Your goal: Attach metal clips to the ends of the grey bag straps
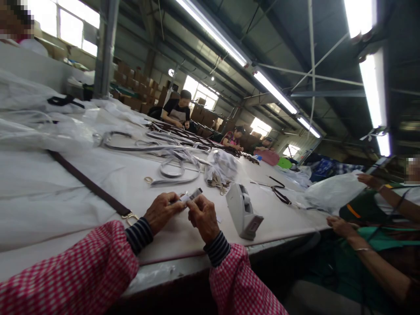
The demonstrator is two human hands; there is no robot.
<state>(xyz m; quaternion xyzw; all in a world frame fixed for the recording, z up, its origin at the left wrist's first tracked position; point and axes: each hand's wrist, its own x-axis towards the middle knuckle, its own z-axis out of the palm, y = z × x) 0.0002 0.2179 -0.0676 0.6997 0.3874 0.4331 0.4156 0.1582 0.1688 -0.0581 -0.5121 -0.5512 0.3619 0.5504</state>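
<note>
Broadly, a white table (282,223) fills the middle of the view; across its left part lies a dark brown strap (88,183), slanting down toward the left wrist; a grey tape dispenser (241,214) stands just to the right of the right hand (203,215); that hand's fingers are curled, thumb and forefinger pinched together on a small grey-and-white piece (194,194); the left hand (165,211) has its fingers nearly closed, gripping the piece's other end; the piece sits between both hands, above the table; a gold-coloured clasp (131,215) ends the strap, beside the left cuff.
</note>
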